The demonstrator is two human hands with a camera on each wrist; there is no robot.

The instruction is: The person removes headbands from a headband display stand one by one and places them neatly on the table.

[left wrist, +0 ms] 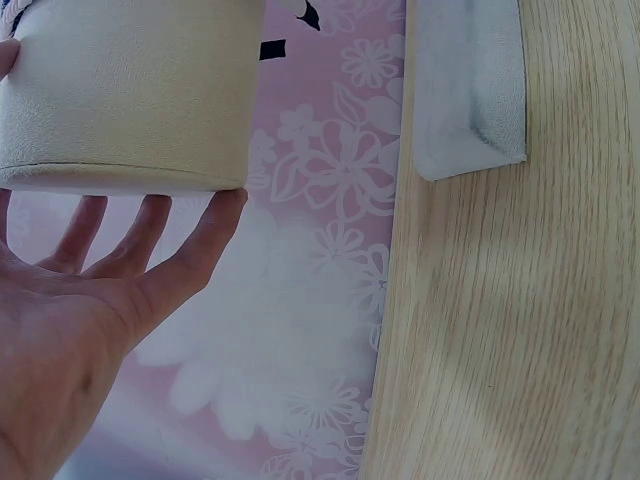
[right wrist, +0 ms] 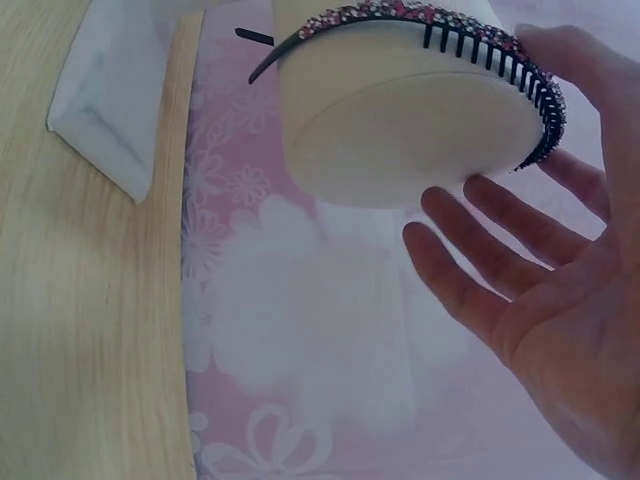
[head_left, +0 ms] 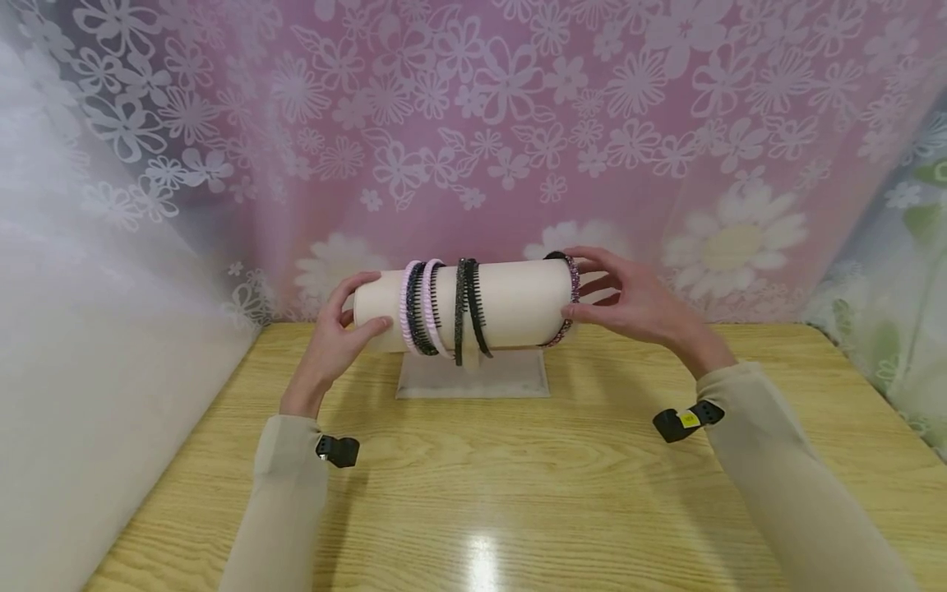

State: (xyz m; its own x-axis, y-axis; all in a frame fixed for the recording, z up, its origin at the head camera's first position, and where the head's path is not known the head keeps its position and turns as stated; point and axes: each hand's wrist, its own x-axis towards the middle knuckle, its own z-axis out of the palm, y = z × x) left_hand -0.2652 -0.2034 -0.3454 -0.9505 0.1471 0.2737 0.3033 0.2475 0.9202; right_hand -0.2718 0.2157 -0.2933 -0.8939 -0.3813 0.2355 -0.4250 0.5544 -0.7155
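Observation:
A cream padded display roll (head_left: 510, 300) lies horizontally on its stand, with several headbands around it. My left hand (head_left: 333, 337) holds the roll's left end, thumb in front and fingers behind; in the left wrist view, fingertips (left wrist: 232, 200) meet its end edge. At the right end sits a glittery pink-and-black toothed headband (head_left: 574, 284), tilted over the edge in the right wrist view. My right hand (head_left: 636, 300) pinches this headband between thumb and forefinger, its other fingers (right wrist: 470, 245) spread below the roll's end face. Left of centre are pale pink headbands (head_left: 407, 308) and dark ones (head_left: 473, 308).
The stand's flat pale base (head_left: 473, 382) rests on a wood-grain table (head_left: 473, 460). Behind it hangs a pink flowered curtain (head_left: 459, 164), close to the table's back edge. A white sheet (head_left: 96, 345) borders the left side.

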